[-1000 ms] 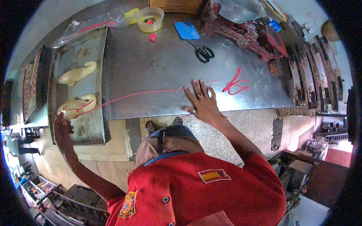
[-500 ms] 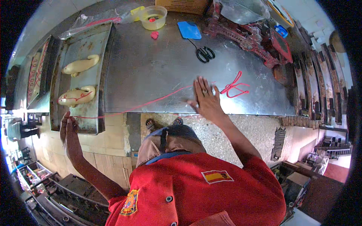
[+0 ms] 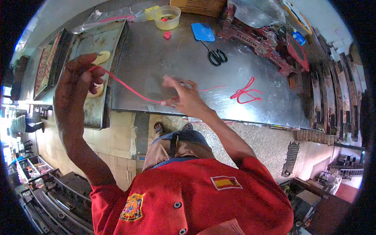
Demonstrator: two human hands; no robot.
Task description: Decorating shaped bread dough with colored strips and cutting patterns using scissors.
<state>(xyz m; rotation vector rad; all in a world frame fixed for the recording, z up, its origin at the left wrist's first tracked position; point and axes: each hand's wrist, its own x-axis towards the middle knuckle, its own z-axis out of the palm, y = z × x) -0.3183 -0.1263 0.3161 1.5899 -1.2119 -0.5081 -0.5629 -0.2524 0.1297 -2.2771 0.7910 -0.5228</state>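
A thin red strand, seemingly dough, runs from my left hand to my right hand. My left hand is raised over the metal tray, the strand pinched in its fingers. Low over the worktop, my right hand appears to pinch the strand by the thumb; its other fingers are stretched and blurred. Beyond it another stretch of red strand lies on the metal. Two pale dough shapes, an upper piece and a lower piece, are in the tray, mostly behind my left hand.
Looped red strands lie right on the metal worktop. Black-handled scissors, a blue scraper, a red lump and a plastic tub are farther back. A red scale stands back right; another tray is far left.
My left hand has risen over the tray, carrying its end of the strand up and right. My right hand has come off the worktop and moved left onto the strand.
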